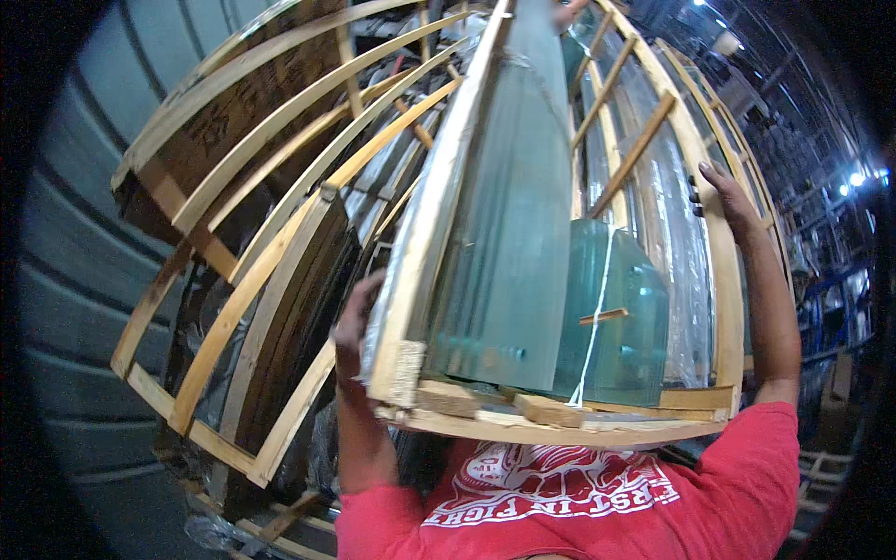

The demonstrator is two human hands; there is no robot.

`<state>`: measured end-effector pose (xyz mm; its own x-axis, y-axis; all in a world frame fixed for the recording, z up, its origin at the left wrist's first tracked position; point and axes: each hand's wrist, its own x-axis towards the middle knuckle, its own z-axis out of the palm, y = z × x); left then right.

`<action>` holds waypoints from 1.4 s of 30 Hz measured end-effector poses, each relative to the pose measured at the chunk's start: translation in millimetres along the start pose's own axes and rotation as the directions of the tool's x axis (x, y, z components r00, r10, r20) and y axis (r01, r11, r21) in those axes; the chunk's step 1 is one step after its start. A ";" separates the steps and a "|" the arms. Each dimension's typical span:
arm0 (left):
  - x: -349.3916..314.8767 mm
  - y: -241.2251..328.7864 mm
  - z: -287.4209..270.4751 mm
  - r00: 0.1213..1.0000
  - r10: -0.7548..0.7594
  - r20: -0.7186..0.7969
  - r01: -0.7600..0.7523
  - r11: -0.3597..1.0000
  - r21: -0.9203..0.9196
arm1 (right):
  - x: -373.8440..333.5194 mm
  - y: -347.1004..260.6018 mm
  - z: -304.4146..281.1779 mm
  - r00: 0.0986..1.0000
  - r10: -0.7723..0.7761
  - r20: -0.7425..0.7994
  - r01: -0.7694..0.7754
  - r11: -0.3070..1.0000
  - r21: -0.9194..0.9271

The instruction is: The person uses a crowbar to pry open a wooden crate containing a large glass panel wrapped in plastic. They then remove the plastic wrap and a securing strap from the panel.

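Observation:
A pale wooden crate (560, 431) with glass panes in it stands close in front of my chest. The tall greenish panes (509, 233) lean at its left side, and a shorter pane (611, 327) with a white cord across it stands to the right. My right hand (730, 198) grips the crate's right-hand rail, its thumb on the upper side. On the left, my left hand (357, 313) holds the crate's plastic-wrapped side; its fingers are somewhat blurred and partly hidden. Small wood blocks (549, 411) sit at the crate's near edge.
Another person's hand (566, 13) is at the crate's far end. Slatted wooden crates (201, 411) stand close on the left, before a ribbed grey wall (79, 280). More wooden framing (719, 103) and racks (831, 317) lie to the right.

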<state>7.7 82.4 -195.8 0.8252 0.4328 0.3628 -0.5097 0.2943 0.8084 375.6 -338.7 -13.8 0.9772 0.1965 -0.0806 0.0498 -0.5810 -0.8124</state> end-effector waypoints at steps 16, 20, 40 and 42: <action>-54.1 -36.9 23.4 0.979 0.012 -0.205 0.038 0.970 0.239 | -206.7 83.6 13.1 0.961 -0.278 0.002 0.266 0.923 0.278; -52.3 -40.1 24.3 0.973 0.059 -0.221 0.001 0.965 0.263 | -182.0 66.9 51.6 0.897 -0.396 0.198 0.337 0.900 0.275; -46.2 -48.6 17.7 0.960 0.171 -0.222 -0.054 0.891 0.450 | -154.0 67.2 171.9 0.663 -0.578 0.475 0.369 0.805 0.464; -47.8 -49.1 17.3 0.960 0.159 -0.231 -0.040 0.893 0.448 | -153.3 70.3 168.9 0.671 -0.576 0.468 0.353 0.802 0.481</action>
<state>-2.5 32.5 -244.8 0.6550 0.6588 0.3702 -0.3794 -0.1369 0.9150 194.3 -276.3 -156.1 0.5300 0.8358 0.1436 0.2858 -0.0166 -0.9581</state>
